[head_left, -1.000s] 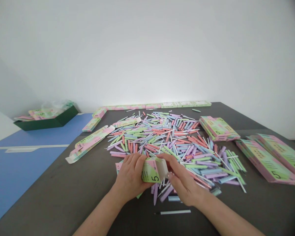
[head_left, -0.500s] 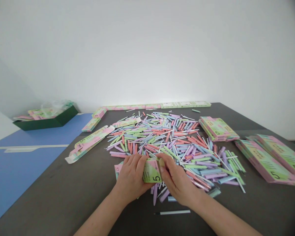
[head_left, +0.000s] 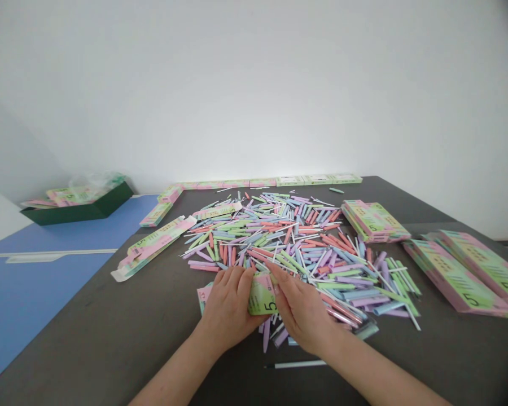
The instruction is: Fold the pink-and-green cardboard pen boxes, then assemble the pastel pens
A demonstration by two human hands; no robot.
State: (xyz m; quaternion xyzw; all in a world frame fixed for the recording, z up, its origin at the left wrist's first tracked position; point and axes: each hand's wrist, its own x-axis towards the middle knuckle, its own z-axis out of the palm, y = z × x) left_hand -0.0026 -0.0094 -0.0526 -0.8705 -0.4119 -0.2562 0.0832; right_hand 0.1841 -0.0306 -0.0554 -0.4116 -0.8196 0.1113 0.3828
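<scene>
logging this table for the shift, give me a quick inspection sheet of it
surface: dark table, its middle covered by loose parts
job's things: box marked 5, held between both hands at the near edge of the pile of pastel pen parts
clutter: flat box stacks to the right, flat blanks to the left, a row of boxes along the far edge, a lone pen near the front
grippers: left hand wraps the box's left side, right hand presses its right side
cables: nothing seen
surroundings: white wall, blue desk at left with a green tray of boxes
</scene>
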